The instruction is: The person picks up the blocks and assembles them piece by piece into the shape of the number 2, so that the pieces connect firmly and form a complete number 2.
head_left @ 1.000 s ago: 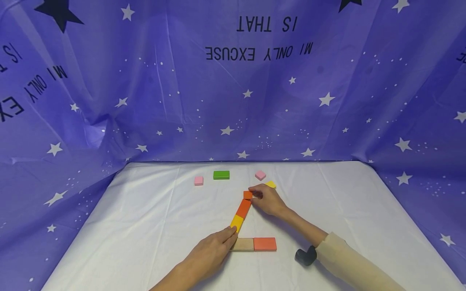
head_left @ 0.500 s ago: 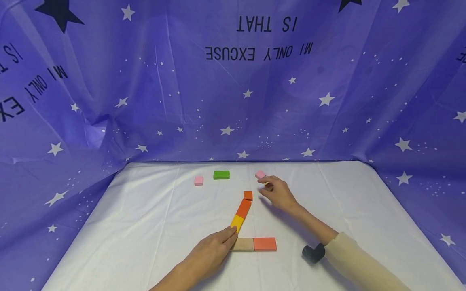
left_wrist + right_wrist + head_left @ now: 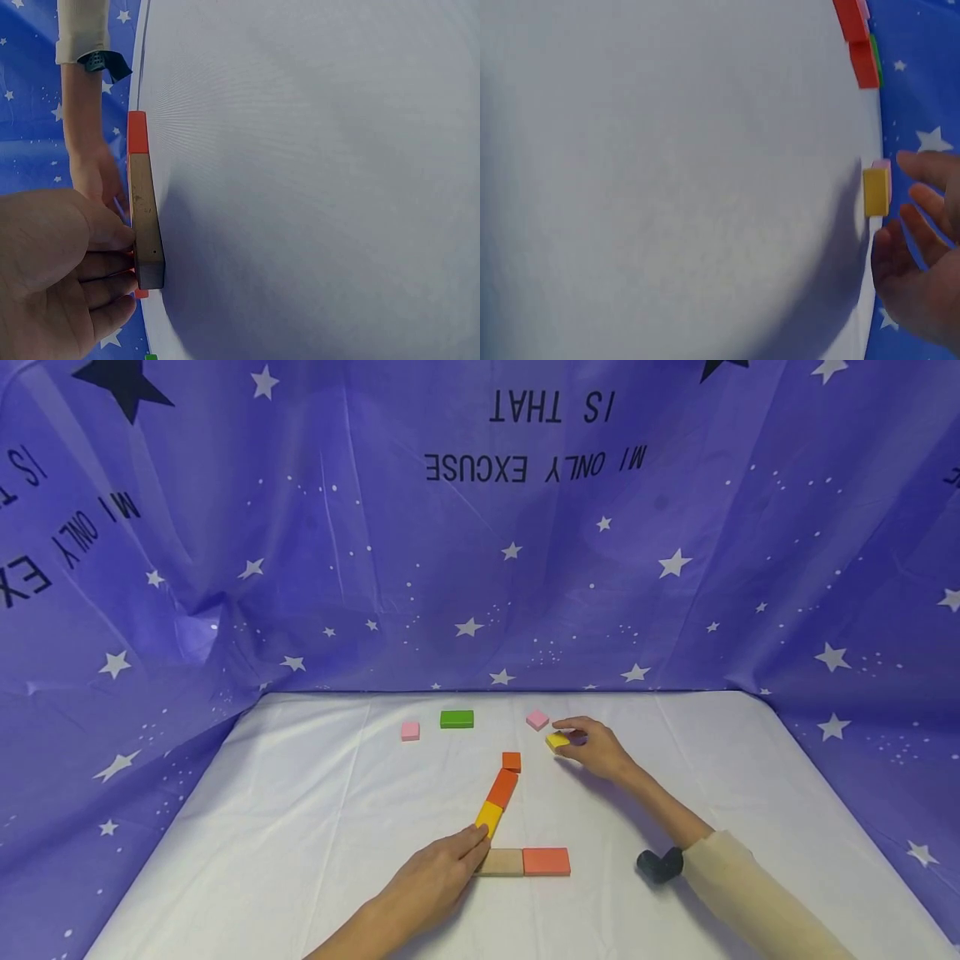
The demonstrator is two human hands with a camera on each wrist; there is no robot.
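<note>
In the head view, my left hand (image 3: 438, 877) lays nearly straight fingers over the near end of a yellow block (image 3: 489, 818). An orange-red block (image 3: 502, 788) continues the slanted line, with a small orange block (image 3: 512, 762) at its far end. A bare wooden block (image 3: 501, 862) and a red block (image 3: 547, 861) lie end to end, partly under the left hand; the left thumb is close beside the wooden block (image 3: 145, 210) in the left wrist view. My right hand (image 3: 596, 747) spreads its thumb and fingers around a small yellow block (image 3: 557, 742).
A pink block (image 3: 410, 732) and a green block (image 3: 457, 719) lie at the back left. Another pink block (image 3: 537, 720) is just beyond the small yellow one. A purple star-printed cloth (image 3: 480, 568) hangs behind the white-covered table (image 3: 300, 827).
My right hand has left the small orange block and moved right and back to the small yellow block. The left hand and the lined-up blocks have stayed in place.
</note>
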